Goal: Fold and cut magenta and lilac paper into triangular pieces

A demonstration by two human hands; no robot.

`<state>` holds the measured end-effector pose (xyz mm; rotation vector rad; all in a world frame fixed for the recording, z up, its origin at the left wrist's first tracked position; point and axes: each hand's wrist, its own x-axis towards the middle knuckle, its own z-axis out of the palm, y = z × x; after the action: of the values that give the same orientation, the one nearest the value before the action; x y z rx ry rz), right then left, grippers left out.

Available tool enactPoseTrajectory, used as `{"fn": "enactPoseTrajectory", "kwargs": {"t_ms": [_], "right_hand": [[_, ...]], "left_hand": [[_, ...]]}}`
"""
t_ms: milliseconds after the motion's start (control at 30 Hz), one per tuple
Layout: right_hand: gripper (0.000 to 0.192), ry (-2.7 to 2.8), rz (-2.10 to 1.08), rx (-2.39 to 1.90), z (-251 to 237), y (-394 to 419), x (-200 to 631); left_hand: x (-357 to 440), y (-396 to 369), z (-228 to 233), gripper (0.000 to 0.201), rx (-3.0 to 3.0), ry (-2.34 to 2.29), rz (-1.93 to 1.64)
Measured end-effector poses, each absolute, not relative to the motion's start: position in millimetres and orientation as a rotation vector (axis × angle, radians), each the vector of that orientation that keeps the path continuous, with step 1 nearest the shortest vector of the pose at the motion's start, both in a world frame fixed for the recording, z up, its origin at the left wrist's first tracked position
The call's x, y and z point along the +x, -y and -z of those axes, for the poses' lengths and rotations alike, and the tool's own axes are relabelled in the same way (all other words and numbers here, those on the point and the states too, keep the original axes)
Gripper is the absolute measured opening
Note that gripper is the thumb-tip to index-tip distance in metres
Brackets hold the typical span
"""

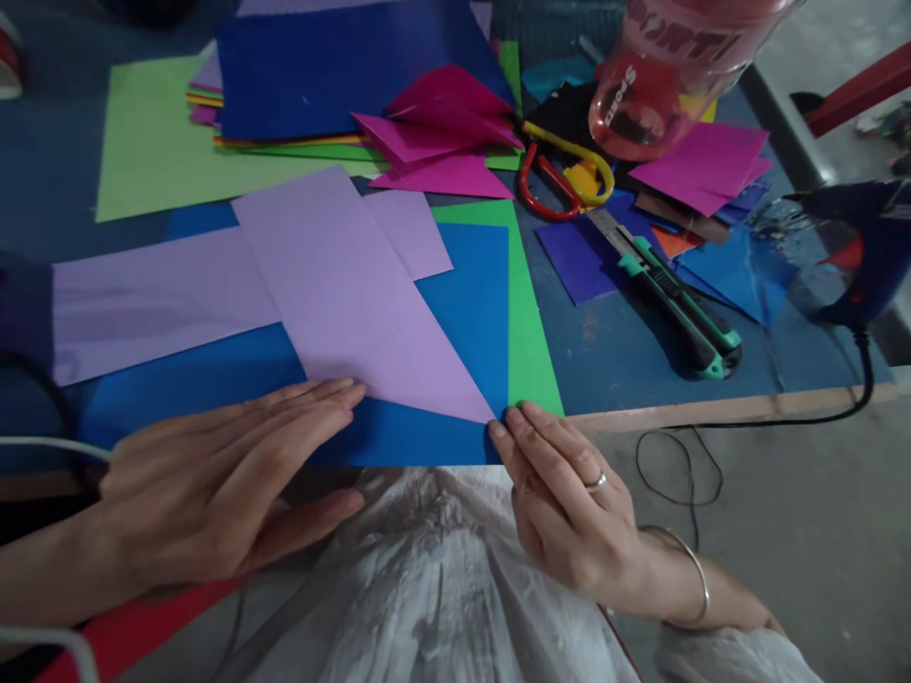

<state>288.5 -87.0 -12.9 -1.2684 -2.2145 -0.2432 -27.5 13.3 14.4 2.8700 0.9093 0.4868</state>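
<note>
Along the near edge of the blue-topped desk, two bare hands press on a folded sheet of lilac paper. That lilac sheet lies on a bright blue paper sheet, tapering to a sharp point near the desk's near edge. Flat and open, the left hand rests with its fingers together, the fingertips touching the lower edge of the lilac fold. Its fingers extended too, the right hand touches the pointed tip with its fingertips; it wears a ring and a thin bangle. Neither hand grips anything; both lie apart, one at each end of the fold's lower edge.

A green paper sheet shows just beside the blue one, under the right fingertips. Another flat lilac sheet lies toward the left edge. Farther back sit folded magenta paper shapes, a dark blue sheet and a pale green sheet. Red-and-yellow-handled scissors lie near the middle, with a green-and-black utility knife just to their right. A pink translucent plastic bottle stands toward the far right corner. At the right edge rests a dark blue glue gun, its black cord trailing over the near edge.
</note>
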Motion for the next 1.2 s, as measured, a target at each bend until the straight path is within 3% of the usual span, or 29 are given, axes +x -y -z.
{"fn": "enactPoseTrajectory", "kwargs": {"t_ms": [67,267,400,533,833,1100,1200], "right_hand": [[0.035,2.210,0.240,-1.249,13,86,292],[0.040,2.199,0.092,-1.148,2,76,295],[0.042,2.323,0.064,-1.002,-4,61,275],[0.032,2.320,0.154,-0.981,1,48,257],[0.027,2.324,0.168,-0.960,1,45,258],[0.032,2.338,0.162,-0.997,2,47,257],[0.033,2.328,0.166,-0.994,3,45,258]], "left_hand": [[-26,-17,-19,0.082,3.140,-0.661,-0.444],[4,-2,-18,0.057,3.295,-0.778,-0.576],[18,10,-4,0.069,3.309,-0.884,-0.721],[22,13,3,0.081,3.385,-0.863,-0.804],[9,4,3,0.079,3.372,-0.850,-0.907],[-5,1,5,0.068,3.276,-0.866,-0.931],[-6,0,4,0.055,3.229,-0.899,-0.961]]}}
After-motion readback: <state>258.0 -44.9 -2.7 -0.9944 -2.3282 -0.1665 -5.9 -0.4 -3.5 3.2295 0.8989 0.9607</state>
